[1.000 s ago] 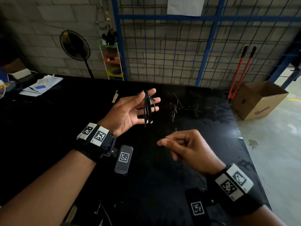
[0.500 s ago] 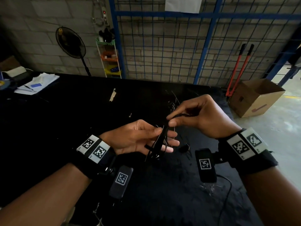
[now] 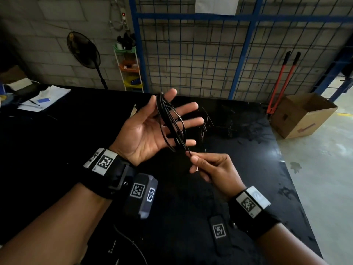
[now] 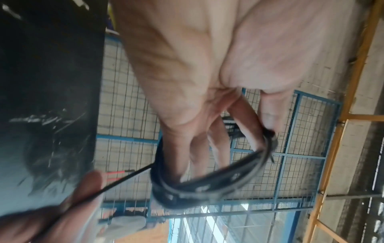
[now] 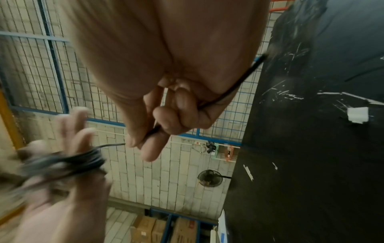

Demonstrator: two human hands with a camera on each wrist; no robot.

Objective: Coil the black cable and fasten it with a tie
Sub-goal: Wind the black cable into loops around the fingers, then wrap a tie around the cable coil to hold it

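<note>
- My left hand (image 3: 150, 129) is palm up above the black table (image 3: 57, 150), fingers straight and spread.
- The black cable (image 3: 172, 123) is looped in several turns around those four fingers, thumb outside the loops.
- My right hand (image 3: 214, 171) sits just below and beside the left, pinching the cable's loose strand between thumb and forefinger, the other fingers curled.
- That strand runs taut from the coil to the pinch.
- A cardboard box (image 3: 301, 115) stands on the floor past the table's right edge.
</note>
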